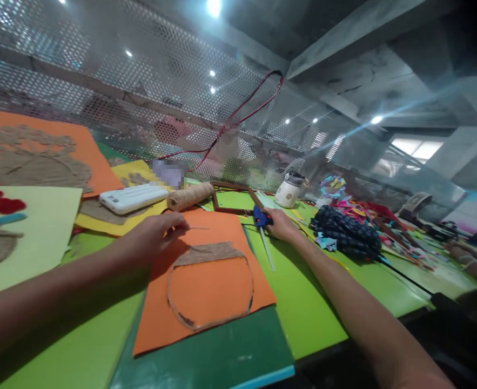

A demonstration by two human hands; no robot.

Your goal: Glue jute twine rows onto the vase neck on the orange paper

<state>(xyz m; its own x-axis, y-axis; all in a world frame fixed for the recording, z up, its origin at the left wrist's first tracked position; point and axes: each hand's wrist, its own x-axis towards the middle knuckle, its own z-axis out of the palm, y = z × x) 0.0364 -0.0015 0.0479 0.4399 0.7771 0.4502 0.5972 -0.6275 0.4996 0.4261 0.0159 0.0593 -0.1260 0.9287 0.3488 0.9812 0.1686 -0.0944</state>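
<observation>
While the tabletop (311, 308) runs left to right, a green board (206, 359) lies near ctr w/ the orange sheet (209, 292) atop. Twine roll (192, 196) sits just past its far edge. R hand (281, 224) grips the glue gun (261, 216), just right of the sheet; L hand (165, 231) pinches a strand (200, 228) over its far left.
</observation>
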